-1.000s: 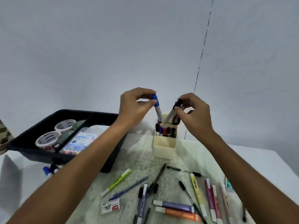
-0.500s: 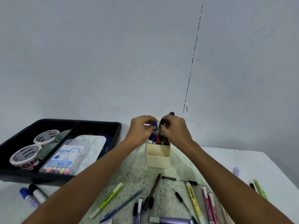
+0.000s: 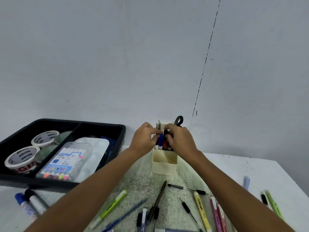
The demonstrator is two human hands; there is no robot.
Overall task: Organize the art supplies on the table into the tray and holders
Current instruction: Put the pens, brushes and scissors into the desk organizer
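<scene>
left hand (image 3: 145, 137) pinches blue marker (image 3: 160, 139) | right hand (image 3: 179, 139) pinches black marker (image 3: 166, 133) | over holder (image 3: 164, 163)

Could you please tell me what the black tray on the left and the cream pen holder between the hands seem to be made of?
The black divided tray looks like moulded plastic with a dull, matte finish: rounded rim, one-piece divider, faint sheen only. The cream rectangular pen holder also looks like plastic, smooth and slightly glossy, with thin even walls and soft corners. Neither can be confirmed from looks alone.
</scene>
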